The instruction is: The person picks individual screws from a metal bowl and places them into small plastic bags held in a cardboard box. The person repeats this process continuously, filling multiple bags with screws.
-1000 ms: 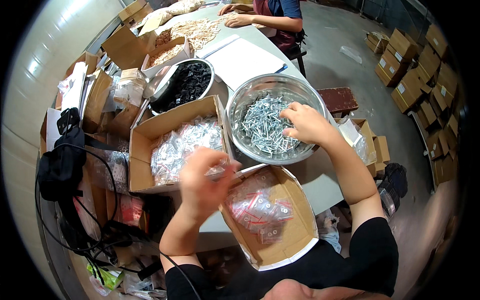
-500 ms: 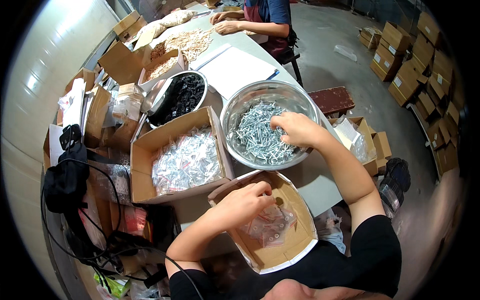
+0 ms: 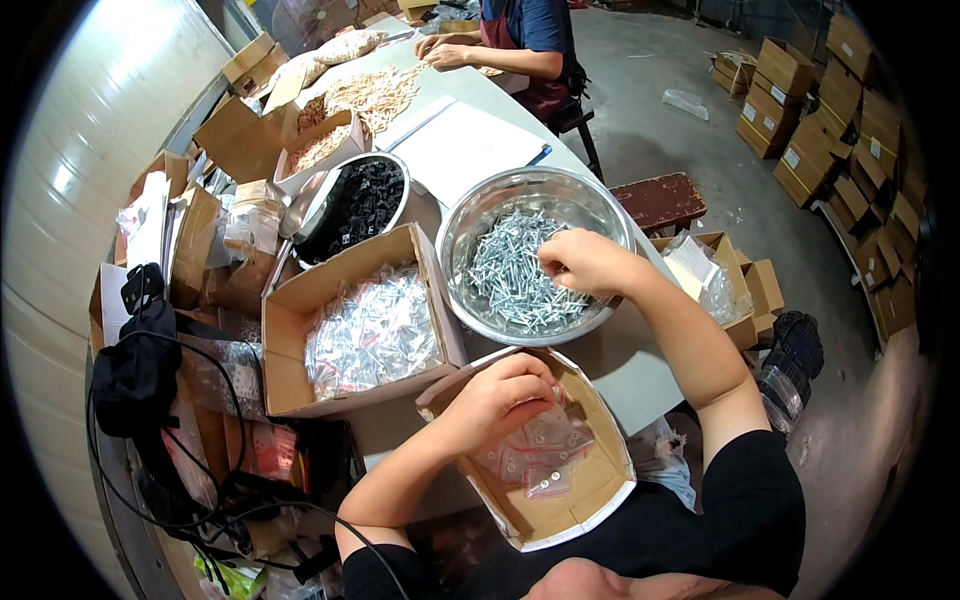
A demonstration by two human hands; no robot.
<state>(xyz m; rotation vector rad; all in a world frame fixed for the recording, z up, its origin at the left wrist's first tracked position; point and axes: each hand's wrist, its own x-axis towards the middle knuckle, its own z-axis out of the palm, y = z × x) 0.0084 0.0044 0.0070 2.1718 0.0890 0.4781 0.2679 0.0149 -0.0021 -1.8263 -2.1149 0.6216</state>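
My right hand [image 3: 592, 264] is over a steel bowl [image 3: 462, 318] heaped with silver screws [image 3: 515, 262]. Its fingers are pinched together, and whatever they hold is hidden. Lower down, my left hand [image 3: 508, 396] reaches into a small open cardboard box [image 3: 597, 497]. The thumb and fingers close on a clear plastic bag [image 3: 545, 418], partly covered by the hand. More small clear bags [image 3: 545, 476] with red edges and little white round pieces lie beneath it. Left of the bowl, a larger cardboard box [image 3: 285, 372] holds many filled clear bags [image 3: 375, 330].
A metal basin [image 3: 408, 190] of black parts with a scoop [image 3: 297, 215] stands behind the larger box. White paper [image 3: 470, 145] lies beyond the bowl. Across the table a co-worker's hands [image 3: 440, 48] handle wooden pieces [image 3: 375, 95]. A black bag [image 3: 140, 375] with cables hangs at left.
My right fingers have drawn closer together over the screws. My left hand has shifted slightly right in the small box. The whole view has tilted a little.
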